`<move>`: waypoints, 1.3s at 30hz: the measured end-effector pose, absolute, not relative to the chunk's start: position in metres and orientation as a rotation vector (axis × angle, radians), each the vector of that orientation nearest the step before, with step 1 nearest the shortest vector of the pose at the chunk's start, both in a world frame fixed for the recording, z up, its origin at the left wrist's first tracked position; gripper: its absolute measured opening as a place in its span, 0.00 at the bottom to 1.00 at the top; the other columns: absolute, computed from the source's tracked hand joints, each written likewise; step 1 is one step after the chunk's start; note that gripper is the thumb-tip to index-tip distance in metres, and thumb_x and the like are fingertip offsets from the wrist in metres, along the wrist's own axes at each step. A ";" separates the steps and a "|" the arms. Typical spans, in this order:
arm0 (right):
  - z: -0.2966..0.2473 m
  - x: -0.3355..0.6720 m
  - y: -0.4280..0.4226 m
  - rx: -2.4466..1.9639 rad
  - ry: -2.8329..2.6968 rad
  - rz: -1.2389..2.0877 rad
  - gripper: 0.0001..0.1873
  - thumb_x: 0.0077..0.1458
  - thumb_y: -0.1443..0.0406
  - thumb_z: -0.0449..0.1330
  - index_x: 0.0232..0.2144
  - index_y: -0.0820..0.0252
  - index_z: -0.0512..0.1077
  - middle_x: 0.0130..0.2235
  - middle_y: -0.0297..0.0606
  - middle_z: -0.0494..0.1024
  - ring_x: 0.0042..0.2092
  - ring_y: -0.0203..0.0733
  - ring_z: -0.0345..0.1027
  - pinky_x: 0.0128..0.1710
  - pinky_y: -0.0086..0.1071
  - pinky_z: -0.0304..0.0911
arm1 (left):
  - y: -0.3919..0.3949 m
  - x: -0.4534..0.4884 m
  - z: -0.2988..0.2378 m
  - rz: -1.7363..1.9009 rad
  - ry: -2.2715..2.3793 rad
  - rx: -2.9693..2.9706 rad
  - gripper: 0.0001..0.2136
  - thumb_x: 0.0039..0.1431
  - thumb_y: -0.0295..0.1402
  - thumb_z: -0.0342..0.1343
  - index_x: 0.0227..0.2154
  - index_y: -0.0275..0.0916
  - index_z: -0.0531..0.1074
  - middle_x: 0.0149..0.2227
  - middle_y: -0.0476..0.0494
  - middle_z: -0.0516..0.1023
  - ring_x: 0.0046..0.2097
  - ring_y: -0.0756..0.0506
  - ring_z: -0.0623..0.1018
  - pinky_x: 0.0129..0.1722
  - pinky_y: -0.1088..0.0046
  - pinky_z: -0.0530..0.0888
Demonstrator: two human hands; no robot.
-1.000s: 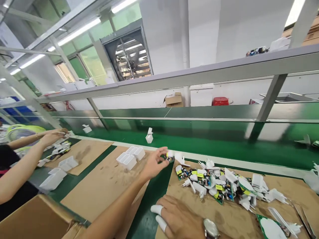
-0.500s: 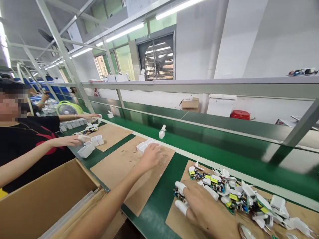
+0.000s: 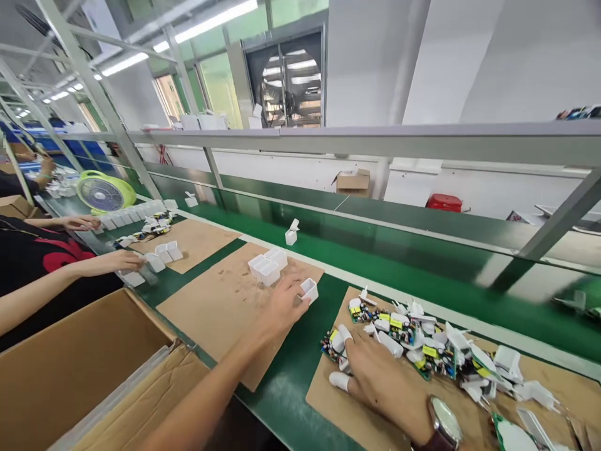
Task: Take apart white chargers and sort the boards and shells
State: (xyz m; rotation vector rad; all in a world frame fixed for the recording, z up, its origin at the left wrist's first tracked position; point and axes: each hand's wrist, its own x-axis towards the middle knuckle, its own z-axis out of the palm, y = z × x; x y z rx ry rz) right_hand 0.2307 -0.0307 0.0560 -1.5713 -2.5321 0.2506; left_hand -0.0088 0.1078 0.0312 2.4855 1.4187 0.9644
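1. The left hand (image 3: 282, 305) had drawn back toward six o'clock from the cluster of white shells (image 3: 268, 268), where it had rested half a second earlier, and now pinched one white plastic shell (image 3: 308, 289) between thumb and fingertips, over the cardboard mat's (image 3: 220, 307) three o'clock edge.
2. The right hand (image 3: 380, 382), fingers curled and wearing white finger cots, had closed on a small circuit board (image 3: 331, 346) at the nine o'clock end of the heap of boards and plug parts (image 3: 432, 354); earlier it only lay on that pile.
3. At nine o'clock a co-worker's hand (image 3: 124, 260) still reached among shells on a neighbouring mat.
4. A single shell (image 3: 292, 234) stood on the green conveyor belt (image 3: 385, 263) at twelve o'clock.
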 end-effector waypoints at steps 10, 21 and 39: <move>0.043 0.237 -0.032 -1.604 -2.387 0.430 0.20 0.65 0.63 0.61 0.57 0.63 0.67 0.46 0.49 0.78 0.46 0.56 0.75 0.46 0.45 0.70 | 0.017 -0.020 0.008 0.930 1.225 2.236 0.12 0.60 0.39 0.68 0.41 0.44 0.72 0.62 0.39 0.74 0.64 0.36 0.75 0.63 0.56 0.75; 0.046 0.240 -0.034 -1.621 -2.392 0.317 0.29 0.63 0.63 0.63 0.63 0.63 0.61 0.52 0.52 0.72 0.55 0.62 0.69 0.53 0.54 0.71 | 0.011 -0.023 -0.007 0.881 1.189 2.151 0.38 0.65 0.37 0.64 0.72 0.49 0.52 0.70 0.37 0.68 0.65 0.35 0.75 0.66 0.51 0.74; 0.057 0.234 -0.033 -1.276 -2.197 0.369 0.37 0.66 0.69 0.54 0.72 0.53 0.47 0.58 0.50 0.70 0.56 0.54 0.70 0.55 0.51 0.73 | 0.010 -0.025 -0.014 0.971 1.088 2.227 0.36 0.67 0.29 0.59 0.73 0.49 0.50 0.68 0.40 0.70 0.69 0.38 0.70 0.71 0.53 0.69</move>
